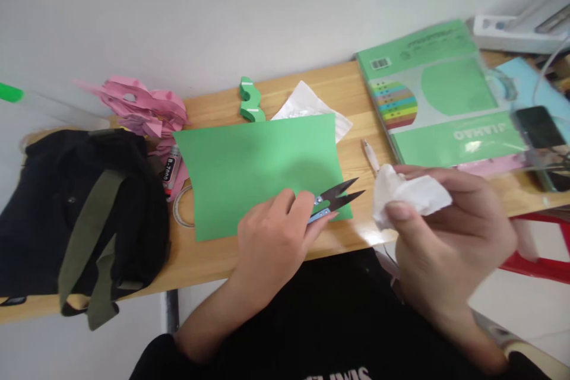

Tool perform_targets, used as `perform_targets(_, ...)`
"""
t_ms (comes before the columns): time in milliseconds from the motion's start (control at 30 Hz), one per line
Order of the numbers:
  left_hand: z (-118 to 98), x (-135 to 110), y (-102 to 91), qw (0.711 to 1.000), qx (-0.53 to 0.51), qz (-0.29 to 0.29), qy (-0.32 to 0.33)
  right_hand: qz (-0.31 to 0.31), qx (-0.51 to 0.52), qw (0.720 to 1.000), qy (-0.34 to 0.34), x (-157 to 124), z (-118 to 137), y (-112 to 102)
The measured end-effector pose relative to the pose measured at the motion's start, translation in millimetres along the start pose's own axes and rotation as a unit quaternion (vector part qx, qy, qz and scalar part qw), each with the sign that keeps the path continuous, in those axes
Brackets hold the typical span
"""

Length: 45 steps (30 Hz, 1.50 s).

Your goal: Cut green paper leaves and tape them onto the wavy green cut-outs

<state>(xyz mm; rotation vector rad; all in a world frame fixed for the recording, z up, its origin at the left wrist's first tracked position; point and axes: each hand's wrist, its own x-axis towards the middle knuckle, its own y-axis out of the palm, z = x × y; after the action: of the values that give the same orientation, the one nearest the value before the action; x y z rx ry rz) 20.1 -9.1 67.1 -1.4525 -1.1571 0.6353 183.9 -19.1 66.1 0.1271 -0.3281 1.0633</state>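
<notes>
While both hands work near the front edge of the table, this is how things lie.

Left hand: the left hand point(272, 236) rests on the green sheet of paper and its fingers are curled around the blue handle of the small black snips point(335, 200).
Small black snips: their two dark, pointed blades stick out to the right of the hand and stand a little apart. They lie over the right front corner of the green sheet of paper, close to the front edge of the table.
Right hand: the right hand point(449, 231) is lifted just past the front edge of the table. Its thumb and fingers pinch the crumpled white tissue point(407, 195).
Green sheet of paper: the green sheet of paper point(256, 169) lies flat in the middle of the light wooden table point(209, 261).
Left end of the table: a black bag with olive straps point(75, 219) sits here, with pink paper scraps point(142, 107) behind it by the back edge.
Back edge: a small wavy green paper piece point(249, 101) and a crinkly white wrapper point(307, 107) lie just behind the green sheet of paper.
Right end of the table: a green pack of coloured paper in clear plastic point(440, 95) lies here, and a dark phone point(538, 127) lies on it.
</notes>
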Motion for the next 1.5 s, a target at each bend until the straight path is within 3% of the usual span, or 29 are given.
perform_targets(167, -1, -2, 2.0, 0.995, -0.102, 0.018, -0.013, 0.064, -0.096, 0.993, -0.033, -2, -1, 8)
perform_targets(300, 1, -4, 2.1, 0.989, -0.144, 0.005, -0.039, 0.147, -0.056, 0.987, 0.032, 2, 1, 2)
perform_targets(367, 1, -5, 2.4, 0.990, -0.137, 0.002, -0.040, 0.159, -0.026, 0.983, 0.086, 2, 3, 1)
perform_targets(533, 0, -3, 2.8, 0.991, -0.135, -0.001, -0.017, 0.123, 0.032, 0.975, 0.181, 2, 6, 6)
perform_targets(733, -2, -4, 3.8, 0.991, -0.136, -0.016, 0.010, 0.070, 0.039, 0.976, 0.201, 1, 6, 9)
perform_targets(1000, -4, -5, 8.0, 0.987, -0.161, 0.000, 0.014, 0.013, -0.001, 0.985, 0.172, 2, 5, 7)
perform_targets(1167, 1, -8, 8.5, 0.986, -0.168, -0.009, -0.016, -0.140, 0.023, 0.988, 0.065, 24, -7, -5)
perform_targets(1333, 1, -7, 7.9, 0.982, -0.188, -0.018, -0.021, -0.071, 0.120, 0.985, 0.098, 30, -14, -9)
perform_targets(1500, 2, -5, 6.1, 0.986, -0.159, -0.044, -0.027, -0.024, 0.117, 0.983, 0.142, 19, -10, -5)
